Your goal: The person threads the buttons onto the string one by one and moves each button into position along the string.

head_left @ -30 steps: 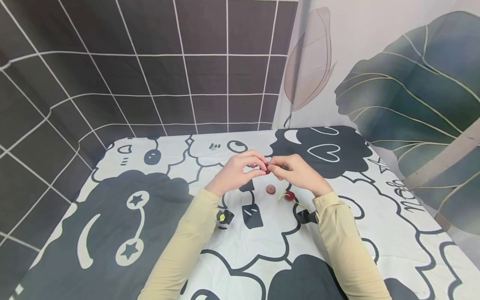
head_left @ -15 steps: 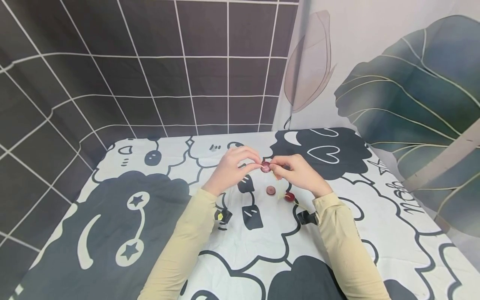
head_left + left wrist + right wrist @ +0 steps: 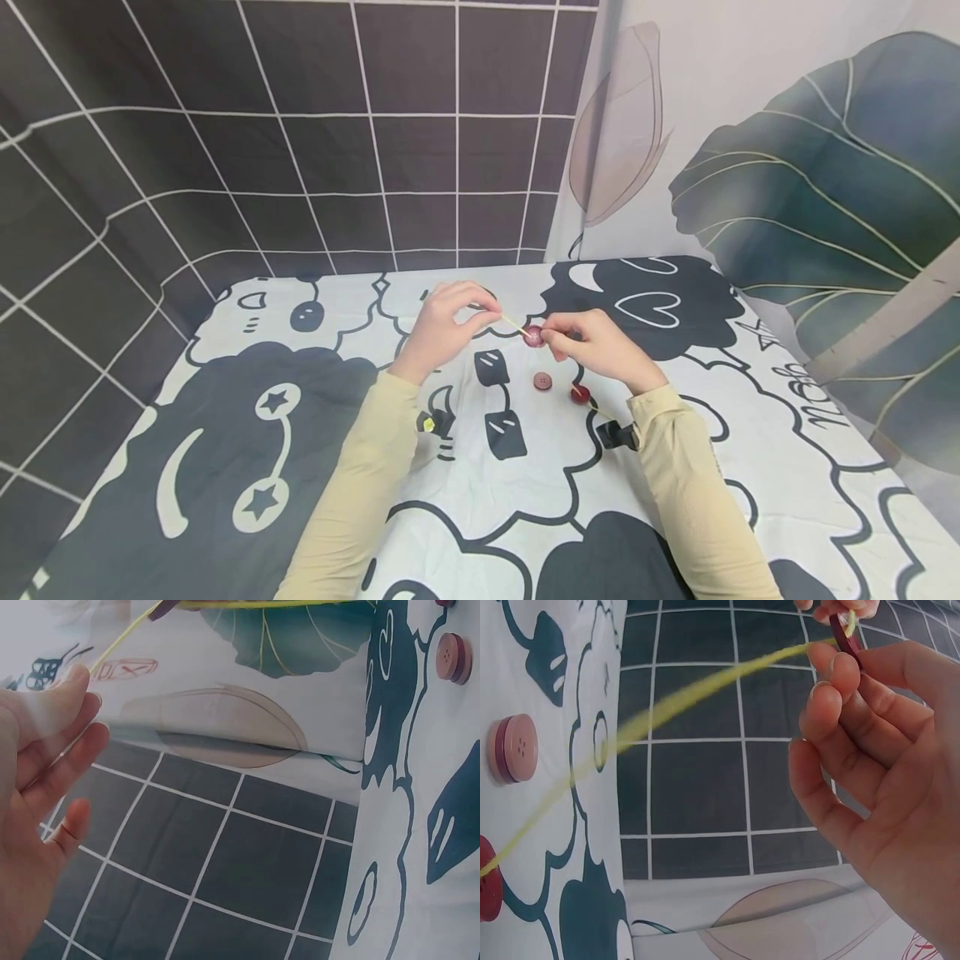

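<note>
My right hand (image 3: 596, 346) pinches a dark red button (image 3: 532, 336) by its edge, above the patterned cloth. A yellow string (image 3: 682, 705) passes through this button. To the left, my left hand (image 3: 442, 329) pinches the string's end between thumb and fingertips, with the string stretched taut to the button; in the left wrist view its other fingers are loosely bent. From the held button, the string's other side runs slack down to a red button (image 3: 580, 394) lying on the cloth. Nearer the middle lies a small stack of pinkish buttons (image 3: 514, 748).
The table is covered by a black-and-white cartoon cloth (image 3: 480, 500). Behind it hangs a dark grid-patterned curtain (image 3: 412, 150). A leaf-print curtain (image 3: 817, 200) hangs at the right.
My left hand has moved left and away from the right hand, drawing the yellow string out through the held button. The right hand stays nearly in place, still pinching the button.
</note>
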Tool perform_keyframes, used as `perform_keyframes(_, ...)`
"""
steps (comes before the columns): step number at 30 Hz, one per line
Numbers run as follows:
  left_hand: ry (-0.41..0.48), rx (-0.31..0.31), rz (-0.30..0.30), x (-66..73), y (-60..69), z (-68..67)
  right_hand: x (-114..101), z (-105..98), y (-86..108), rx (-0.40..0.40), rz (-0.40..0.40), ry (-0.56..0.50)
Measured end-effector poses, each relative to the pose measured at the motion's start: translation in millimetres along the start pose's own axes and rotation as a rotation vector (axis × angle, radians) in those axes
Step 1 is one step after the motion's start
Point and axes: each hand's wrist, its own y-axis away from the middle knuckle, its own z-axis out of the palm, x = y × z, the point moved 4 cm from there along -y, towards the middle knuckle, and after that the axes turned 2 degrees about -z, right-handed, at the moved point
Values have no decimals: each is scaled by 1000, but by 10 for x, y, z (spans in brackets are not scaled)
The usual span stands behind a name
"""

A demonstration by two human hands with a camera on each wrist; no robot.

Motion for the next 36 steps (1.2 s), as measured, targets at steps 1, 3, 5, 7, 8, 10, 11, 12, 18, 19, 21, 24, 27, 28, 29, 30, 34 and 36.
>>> perform_keyframes(1, -3, 3, -4, -6, 2, -6, 1, -1, 3, 0, -3, 1)
perform_keyframes(3, -2, 7, -9, -17, 4, -17, 6, -3, 7, -5, -7, 6)
perform_keyframes(5, -4, 16, -7, -29, 7, -33, 16, -10, 10, -9, -7, 13)
perform_keyframes(7, -1, 26, -3, -37, 6, -49, 30, -16, 12, -17, 0, 20)
perform_keyframes(8, 2, 32, 2, -37, 4, -58, 38, -17, 13, -23, 6, 22)
perform_keyframes(10, 9, 39, 8, -36, 3, -74, 58, -19, 17, -34, 16, 26)
perform_keyframes(11, 13, 41, 9, -36, 1, -79, 68, -17, 18, -42, 21, 32)
perform_keyframes(12, 19, 42, 8, -35, 1, -84, 79, -15, 19, -50, 27, 36)
perform_keyframes(18, 35, 51, 1, -30, 1, -102, 152, -2, 24, -90, 41, 85)
perform_keyframes(19, 37, 53, 1, -28, 0, -105, 168, -1, 25, -95, 40, 94)
perform_keyframes(21, 41, 57, 3, -28, -1, -109, 197, 0, 29, -109, 35, 108)
perform_keyframes(24, 49, 60, 6, -26, -2, -112, 233, 2, 37, -132, 30, 112)
perform_keyframes(27, 56, 57, 11, -25, 0, -109, 264, 0, 48, -158, 36, 103)
perform_keyframes(28, 56, 56, 12, -25, 2, -107, 273, 1, 53, -167, 41, 100)
perform_keyframes(29, 56, 55, 15, -26, 3, -105, 287, 1, 59, -178, 49, 96)
perform_keyframes(30, 55, 54, 19, -23, 4, -104, 298, 1, 66, -191, 58, 91)
perform_keyframes(34, 59, 59, 28, -23, 10, -101, 360, 4, 97, -254, 76, 76)
perform_keyframes(36, 66, 64, 31, -21, 9, -104, 394, 4, 114, -288, 80, 66)
